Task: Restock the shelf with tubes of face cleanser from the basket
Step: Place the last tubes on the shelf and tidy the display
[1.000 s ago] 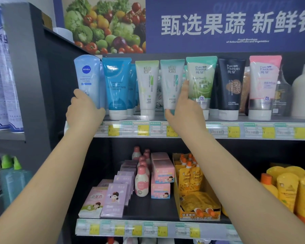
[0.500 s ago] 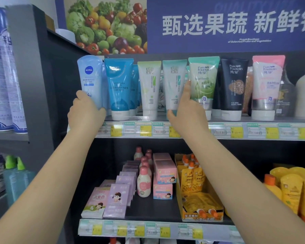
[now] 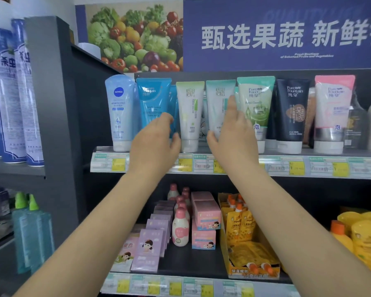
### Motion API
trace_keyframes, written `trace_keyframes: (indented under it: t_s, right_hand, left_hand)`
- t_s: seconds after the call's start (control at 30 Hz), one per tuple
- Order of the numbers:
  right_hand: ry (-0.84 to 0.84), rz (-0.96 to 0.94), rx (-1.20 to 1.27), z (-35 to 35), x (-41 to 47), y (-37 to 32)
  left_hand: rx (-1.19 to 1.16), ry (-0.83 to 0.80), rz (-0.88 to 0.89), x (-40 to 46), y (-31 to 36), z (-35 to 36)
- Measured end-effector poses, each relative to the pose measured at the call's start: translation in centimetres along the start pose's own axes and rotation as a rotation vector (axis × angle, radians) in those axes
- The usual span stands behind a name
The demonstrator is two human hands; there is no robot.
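Both hands up at the top shelf, facing the tube row

Your left hand [image 3: 156, 144] sits w/ fingers loosely spread at the blue tube [image 3: 153, 99], holding nothing; right hand [image 3: 234, 136] has fingers spread flat on the teal-top tube [image 3: 220, 103], thumb low near its base. Tubes stand cap-down along the shelf [image 3: 330, 166], touching side by side. They're prob light, soft, slick plastic & tip easily, so take them low by the stiff cap end. Basket not in view
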State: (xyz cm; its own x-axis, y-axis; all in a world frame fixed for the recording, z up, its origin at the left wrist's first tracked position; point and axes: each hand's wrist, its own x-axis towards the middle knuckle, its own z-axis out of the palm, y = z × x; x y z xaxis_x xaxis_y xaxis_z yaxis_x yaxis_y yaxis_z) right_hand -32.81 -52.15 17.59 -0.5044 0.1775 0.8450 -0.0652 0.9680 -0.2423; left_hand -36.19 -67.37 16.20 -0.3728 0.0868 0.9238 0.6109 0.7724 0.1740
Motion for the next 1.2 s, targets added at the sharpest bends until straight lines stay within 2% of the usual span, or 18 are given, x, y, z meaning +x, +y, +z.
trace_keyframes:
  t_s: [0.2, 0.43, 0.7, 0.97, 1.2]
  right_hand:
    - [-0.006, -0.002, -0.009, -0.1, -0.2, 0.3]
    - [0.046, 0.013, 0.008, -1.2, -0.3, 1.9]
    - [0.133, 0.139, -0.061, -1.8, 0.0, 5.1]
    - [0.02, 0.239, 0.002, -1.6, 0.0, 6.3]
    - [0.001, 0.257, -0.022, -1.5, 0.3, 6.7]
  left_hand:
    - [0.094, -0.146, -0.04, 0.4, 2.2, 2.6]
    - [0.188, -0.235, -0.186, 1.9, 2.8, 3.6]
    - [0.212, -0.226, -0.209, 2.2, 2.7, 4.3]
    - [0.239, -0.188, -0.231, 1.8, 2.8, 4.8]
    - [0.268, -0.156, -0.23, 1.7, 2.6, 5.3]
